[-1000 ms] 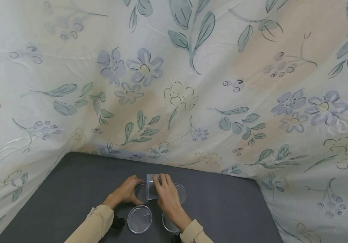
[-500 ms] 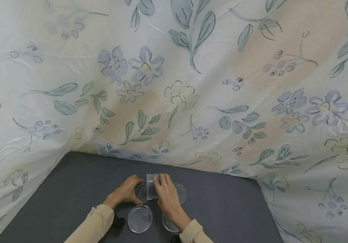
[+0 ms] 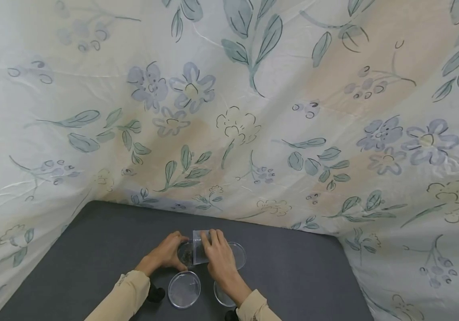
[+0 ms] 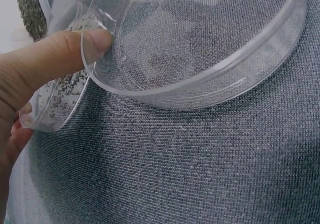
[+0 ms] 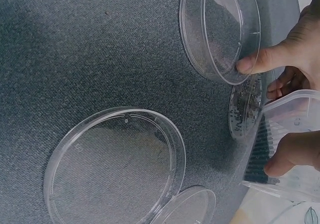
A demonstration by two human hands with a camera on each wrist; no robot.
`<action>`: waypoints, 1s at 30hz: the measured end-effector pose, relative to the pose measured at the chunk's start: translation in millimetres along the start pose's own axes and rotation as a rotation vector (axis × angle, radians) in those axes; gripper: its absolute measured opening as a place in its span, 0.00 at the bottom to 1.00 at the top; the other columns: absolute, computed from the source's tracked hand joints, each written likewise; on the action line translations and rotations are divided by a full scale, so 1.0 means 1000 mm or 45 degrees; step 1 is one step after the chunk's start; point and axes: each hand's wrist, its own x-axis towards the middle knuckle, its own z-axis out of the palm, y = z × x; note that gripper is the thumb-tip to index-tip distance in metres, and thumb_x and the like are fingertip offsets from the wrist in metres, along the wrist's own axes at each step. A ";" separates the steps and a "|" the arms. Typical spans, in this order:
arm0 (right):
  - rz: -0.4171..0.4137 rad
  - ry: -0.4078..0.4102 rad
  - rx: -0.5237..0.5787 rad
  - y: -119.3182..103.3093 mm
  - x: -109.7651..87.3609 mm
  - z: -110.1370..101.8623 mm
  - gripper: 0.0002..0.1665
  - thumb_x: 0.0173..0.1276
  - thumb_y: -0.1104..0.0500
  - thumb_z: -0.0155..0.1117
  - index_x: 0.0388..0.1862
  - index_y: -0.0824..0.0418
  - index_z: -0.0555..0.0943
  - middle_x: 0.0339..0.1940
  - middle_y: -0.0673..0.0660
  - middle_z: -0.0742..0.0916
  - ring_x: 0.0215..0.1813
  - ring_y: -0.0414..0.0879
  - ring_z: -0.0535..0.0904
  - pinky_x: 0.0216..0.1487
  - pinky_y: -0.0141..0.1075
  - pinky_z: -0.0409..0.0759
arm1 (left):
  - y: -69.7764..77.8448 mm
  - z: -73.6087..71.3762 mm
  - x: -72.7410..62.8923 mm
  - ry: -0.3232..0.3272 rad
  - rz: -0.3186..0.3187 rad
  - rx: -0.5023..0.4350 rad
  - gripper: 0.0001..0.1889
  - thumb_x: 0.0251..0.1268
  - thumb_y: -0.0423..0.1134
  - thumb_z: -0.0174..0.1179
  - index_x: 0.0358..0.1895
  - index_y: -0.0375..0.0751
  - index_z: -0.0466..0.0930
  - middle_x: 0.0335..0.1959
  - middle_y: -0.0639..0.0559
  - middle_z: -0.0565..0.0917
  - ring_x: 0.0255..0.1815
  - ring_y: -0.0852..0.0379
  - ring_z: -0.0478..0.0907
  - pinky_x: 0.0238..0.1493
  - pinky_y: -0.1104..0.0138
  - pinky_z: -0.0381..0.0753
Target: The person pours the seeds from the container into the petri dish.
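1. Clear plastic container is held in the right hand, tilted, with one end over the near-granule side of a round dish.
2. That granule dish stands on the grey worktop; dark granules lie scattered in it.
3. The left hand holds this dish, its thumb and fingers set wide around the rim.
4. The right hand's fingers lie across the container's side and its thumb presses the wall, gripping it.
5. A clear front-left dish sits just nearer the person.
6. A back-right dish and a front-right dish are partly hidden by the right hand and forearm.
7. A floral curtain hangs behind.
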 end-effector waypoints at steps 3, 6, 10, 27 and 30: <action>-0.001 -0.006 -0.002 0.000 0.000 0.000 0.46 0.42 0.73 0.80 0.65 0.55 0.80 0.57 0.58 0.81 0.58 0.49 0.76 0.60 0.37 0.80 | 0.000 0.000 0.000 0.002 0.006 -0.006 0.48 0.28 0.47 0.88 0.60 0.28 0.80 0.43 0.44 0.78 0.45 0.52 0.75 0.53 0.49 0.81; -0.002 -0.005 0.003 -0.001 0.001 0.000 0.45 0.43 0.73 0.79 0.65 0.55 0.80 0.57 0.58 0.81 0.59 0.49 0.76 0.61 0.37 0.80 | 0.000 0.000 0.000 -0.001 0.008 -0.006 0.47 0.28 0.47 0.88 0.60 0.29 0.80 0.43 0.44 0.78 0.45 0.52 0.75 0.52 0.49 0.81; -0.008 0.002 -0.004 -0.001 0.001 0.001 0.46 0.42 0.73 0.79 0.65 0.55 0.80 0.56 0.58 0.81 0.59 0.49 0.76 0.61 0.37 0.80 | 0.000 0.000 0.000 -0.001 0.004 0.001 0.47 0.29 0.48 0.88 0.60 0.30 0.81 0.43 0.45 0.78 0.45 0.52 0.75 0.52 0.49 0.81; -0.028 -0.016 -0.014 -0.001 0.003 0.000 0.47 0.41 0.73 0.79 0.65 0.55 0.80 0.57 0.57 0.81 0.59 0.49 0.75 0.60 0.37 0.80 | 0.000 0.000 0.001 0.015 0.013 -0.001 0.47 0.28 0.48 0.88 0.59 0.28 0.81 0.41 0.46 0.78 0.44 0.53 0.75 0.52 0.50 0.81; -0.033 -0.010 -0.013 -0.001 0.003 0.000 0.46 0.41 0.73 0.79 0.65 0.55 0.80 0.57 0.57 0.81 0.59 0.49 0.75 0.61 0.36 0.80 | 0.000 0.000 0.001 0.019 0.019 0.006 0.47 0.28 0.48 0.88 0.59 0.28 0.81 0.41 0.46 0.78 0.44 0.53 0.75 0.52 0.50 0.81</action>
